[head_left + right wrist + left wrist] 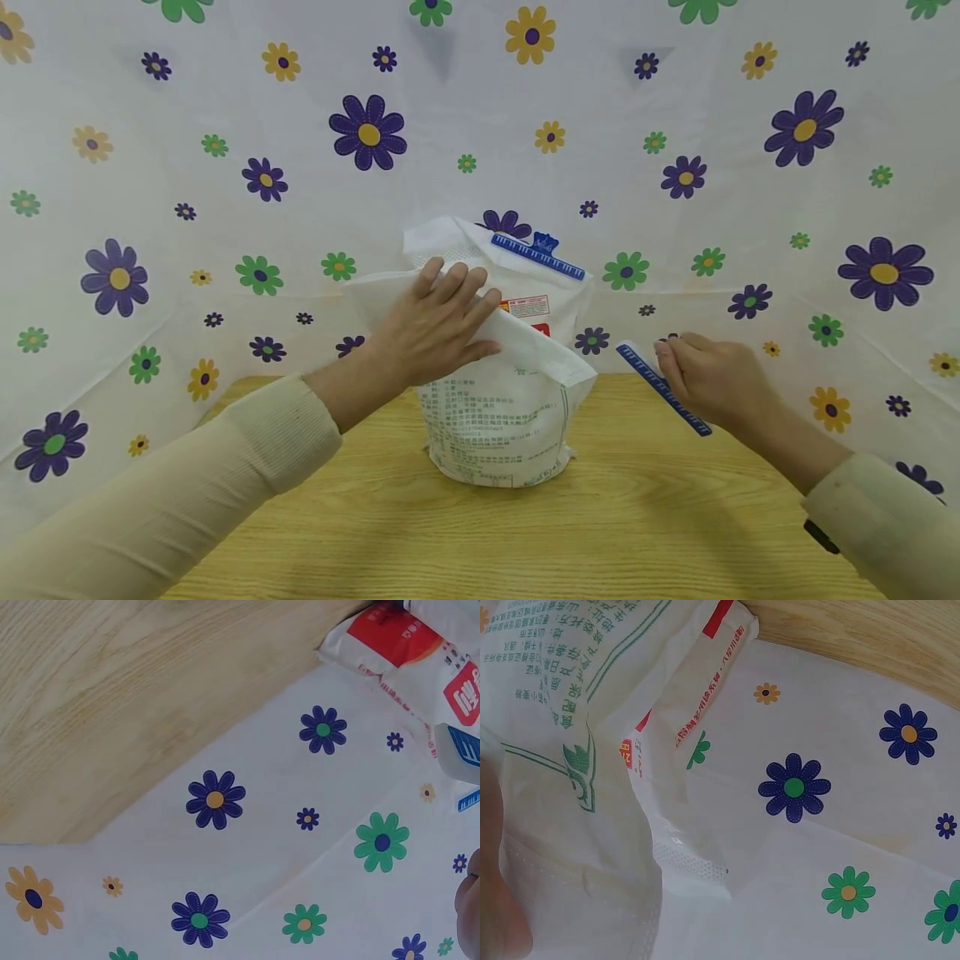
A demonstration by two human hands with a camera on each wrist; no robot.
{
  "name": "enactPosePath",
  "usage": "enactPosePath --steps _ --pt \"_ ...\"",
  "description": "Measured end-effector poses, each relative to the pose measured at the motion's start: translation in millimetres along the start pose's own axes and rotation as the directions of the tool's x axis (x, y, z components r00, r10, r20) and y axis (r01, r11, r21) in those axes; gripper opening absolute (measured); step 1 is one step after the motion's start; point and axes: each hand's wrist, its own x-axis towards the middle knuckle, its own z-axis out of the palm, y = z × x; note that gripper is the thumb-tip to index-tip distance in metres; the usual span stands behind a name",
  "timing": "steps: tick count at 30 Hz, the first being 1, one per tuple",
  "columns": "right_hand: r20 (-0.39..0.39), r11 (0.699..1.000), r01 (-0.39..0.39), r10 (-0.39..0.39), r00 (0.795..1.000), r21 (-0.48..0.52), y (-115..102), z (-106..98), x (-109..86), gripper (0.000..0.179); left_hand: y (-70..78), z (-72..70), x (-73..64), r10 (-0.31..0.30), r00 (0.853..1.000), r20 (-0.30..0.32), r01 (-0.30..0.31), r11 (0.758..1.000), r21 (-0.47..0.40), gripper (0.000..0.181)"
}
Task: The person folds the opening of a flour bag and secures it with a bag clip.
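Observation:
A white flour bag [495,425] printed with green text stands upright on the table, its mouth partly open at the top. My left hand [438,321] grips the near rim, fingers bent over the edge and thumb in front; in the left wrist view only a blurred bit of this hand [499,885] shows beside the bag [577,847]. Off to the bag's right, my right hand [708,375] holds a long blue bag clip [663,389] with a piano-key pattern, apart from the bag. A matching blue clip [536,254] sits on the bag's far right top edge.
The bag stands on a wood-grain table [360,517]. Behind and at both sides hangs a white cloth [465,100] with purple, green and yellow flowers. A dark object [821,536] shows at the right sleeve's cuff.

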Motion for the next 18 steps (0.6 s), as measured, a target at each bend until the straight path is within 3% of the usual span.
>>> enactPosePath --steps 18 --pt "0.036 0.991 0.13 -0.132 0.991 0.043 -12 6 13.1 0.058 -0.6 -0.3 -0.4 -0.001 1.0 -0.007 0.001 1.0 -0.001 0.061"
